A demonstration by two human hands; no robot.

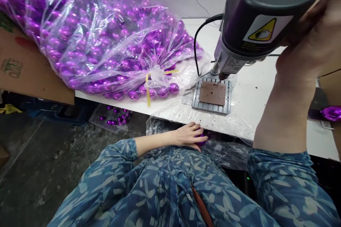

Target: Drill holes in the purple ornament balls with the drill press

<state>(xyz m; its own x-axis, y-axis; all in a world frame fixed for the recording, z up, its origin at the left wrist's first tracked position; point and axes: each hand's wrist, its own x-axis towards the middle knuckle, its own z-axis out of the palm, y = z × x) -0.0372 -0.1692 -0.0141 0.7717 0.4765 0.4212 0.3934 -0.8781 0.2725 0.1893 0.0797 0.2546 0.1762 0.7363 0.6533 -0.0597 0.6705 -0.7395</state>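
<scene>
My left hand is closed over a shiny purple ball at the table's front edge, close to my body. Most of that ball is hidden under the fingers. Up on the right, my right hand is beside the dark head of a bench drill press. Its fingers curl in behind the machine, and what they grip is hidden. Below the drill's chuck, a brown square board with a small hole lies on the slotted metal base. Dark shavings are scattered over the board.
A large tied clear bag full of purple balls covers the table's left side, beside a cardboard box. Clear plastic sheeting hangs at the front edge. A clear tray with purple balls sits lower left. Another purple ball is at far right.
</scene>
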